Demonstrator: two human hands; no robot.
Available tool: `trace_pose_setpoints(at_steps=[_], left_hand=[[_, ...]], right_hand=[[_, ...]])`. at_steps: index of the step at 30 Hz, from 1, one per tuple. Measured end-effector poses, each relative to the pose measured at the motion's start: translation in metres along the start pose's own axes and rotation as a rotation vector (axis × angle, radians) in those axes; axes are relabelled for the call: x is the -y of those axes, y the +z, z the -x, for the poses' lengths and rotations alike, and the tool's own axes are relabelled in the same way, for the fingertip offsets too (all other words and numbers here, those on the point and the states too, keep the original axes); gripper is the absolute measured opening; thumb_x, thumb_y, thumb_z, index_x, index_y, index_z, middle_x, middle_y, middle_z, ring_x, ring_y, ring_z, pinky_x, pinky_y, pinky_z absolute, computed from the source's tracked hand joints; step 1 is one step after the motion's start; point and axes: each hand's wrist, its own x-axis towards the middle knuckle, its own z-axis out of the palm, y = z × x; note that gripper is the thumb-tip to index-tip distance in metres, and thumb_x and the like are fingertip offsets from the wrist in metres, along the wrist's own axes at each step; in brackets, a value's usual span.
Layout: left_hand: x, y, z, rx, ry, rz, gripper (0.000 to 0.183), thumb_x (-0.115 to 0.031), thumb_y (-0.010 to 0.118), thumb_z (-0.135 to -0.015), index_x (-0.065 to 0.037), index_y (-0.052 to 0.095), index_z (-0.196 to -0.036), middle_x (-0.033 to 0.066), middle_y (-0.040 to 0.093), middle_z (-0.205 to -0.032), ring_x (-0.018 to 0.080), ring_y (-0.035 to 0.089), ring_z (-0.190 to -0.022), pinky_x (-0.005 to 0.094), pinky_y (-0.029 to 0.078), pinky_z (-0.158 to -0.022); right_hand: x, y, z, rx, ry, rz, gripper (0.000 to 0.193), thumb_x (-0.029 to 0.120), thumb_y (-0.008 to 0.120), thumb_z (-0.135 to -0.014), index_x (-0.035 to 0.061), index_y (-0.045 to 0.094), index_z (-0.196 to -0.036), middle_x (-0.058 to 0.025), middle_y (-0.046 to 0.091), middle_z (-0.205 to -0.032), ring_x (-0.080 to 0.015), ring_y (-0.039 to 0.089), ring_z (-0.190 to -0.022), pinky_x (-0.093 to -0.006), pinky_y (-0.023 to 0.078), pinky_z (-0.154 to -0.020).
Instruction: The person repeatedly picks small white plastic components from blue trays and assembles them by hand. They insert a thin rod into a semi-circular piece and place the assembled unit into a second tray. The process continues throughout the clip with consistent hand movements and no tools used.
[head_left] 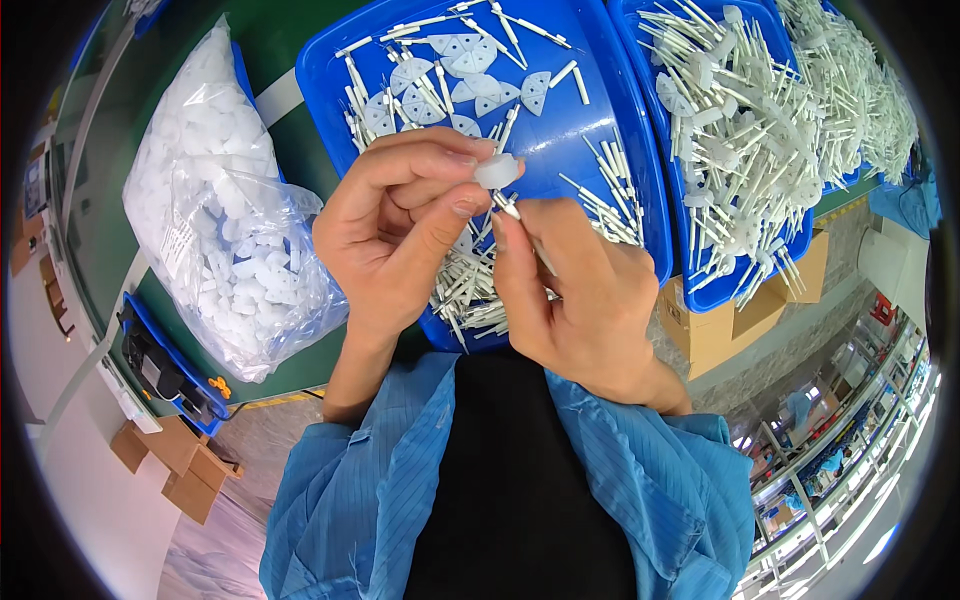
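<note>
My left hand (405,205) pinches a small white plastic piece (496,172) between thumb and fingers, above the blue tray. Closed around a thin white rod (507,205), my right hand (575,285) holds its tip right below the plastic piece. Whether rod and piece touch, I cannot tell. Beneath my hands, the blue tray (600,90) carries several white fan-shaped pieces with small holes (470,55) at its far side. Loose white rods (615,185) lie at its right, and more rods (470,290) are heaped near its front, partly hidden by my hands.
On the left, a clear plastic bag (225,220) full of small white pieces rests on the green table (285,150). Blue trays piled with rods joined to white pieces (740,140) stand at the right, above a cardboard box (740,325). A small blue bin (170,365) sits at the left edge.
</note>
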Motion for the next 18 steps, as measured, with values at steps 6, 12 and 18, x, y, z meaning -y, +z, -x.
trace_pose_setpoints(at_steps=[6,12,18], left_hand=[[-0.009,0.005,0.000,-0.034,-0.043,0.025,0.018,0.002,0.062,-0.092,0.005,0.059,-0.110,0.0190,0.061,-0.110,0.0265,0.069,-0.094,0.0422,0.062,-0.083],[0.000,0.000,-0.001,0.051,0.042,0.043,0.023,0.012,0.061,-0.090,0.010,0.059,-0.113,0.0201,0.061,-0.115,0.0253,0.069,-0.103,0.0282,0.058,-0.085],[-0.005,0.002,-0.002,0.051,0.024,-0.003,0.022,0.013,0.062,-0.089,0.010,0.061,-0.110,0.0200,0.062,-0.115,0.0245,0.069,-0.102,0.0282,0.057,-0.087]], right_hand=[[0.006,-0.017,-0.005,0.166,0.191,-0.212,0.007,0.002,0.067,-0.088,0.0011,0.060,-0.091,-0.0048,0.054,-0.054,-0.0120,0.052,-0.042,-0.0275,0.036,-0.039],[0.010,-0.023,-0.008,0.201,0.326,-0.258,0.006,0.001,0.062,-0.092,0.0002,0.063,-0.086,-0.0019,0.053,-0.055,-0.0029,0.045,-0.045,-0.0235,0.031,-0.042],[0.011,-0.033,-0.015,0.273,0.355,-0.247,0.010,0.002,0.062,-0.092,-0.0001,0.062,-0.083,-0.0016,0.052,-0.054,-0.0038,0.045,-0.045,-0.0242,0.031,-0.042]])
